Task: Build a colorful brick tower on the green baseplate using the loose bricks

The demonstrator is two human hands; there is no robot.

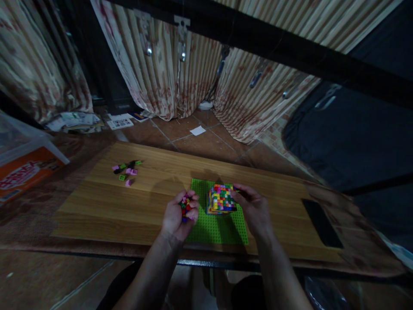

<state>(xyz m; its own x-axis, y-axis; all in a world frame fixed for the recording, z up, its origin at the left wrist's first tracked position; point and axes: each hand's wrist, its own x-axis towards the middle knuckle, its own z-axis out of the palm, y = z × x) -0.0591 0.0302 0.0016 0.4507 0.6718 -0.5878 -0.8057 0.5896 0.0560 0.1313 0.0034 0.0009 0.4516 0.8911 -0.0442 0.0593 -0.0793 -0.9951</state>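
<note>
Wooden table [145,202]: multicoloured brick cube [221,199] upright on green baseplate [222,230], right hand [253,209] steadying it, left hand [180,215] pinching small bricks [185,206].

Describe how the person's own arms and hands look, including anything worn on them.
Both forearms are bare up to the bottom edge of the picture: no sleeves show. The left hand and the right hand wear no gloves, and no watch, band or ring can be seen on either, though the dim light could hide small details.
</note>
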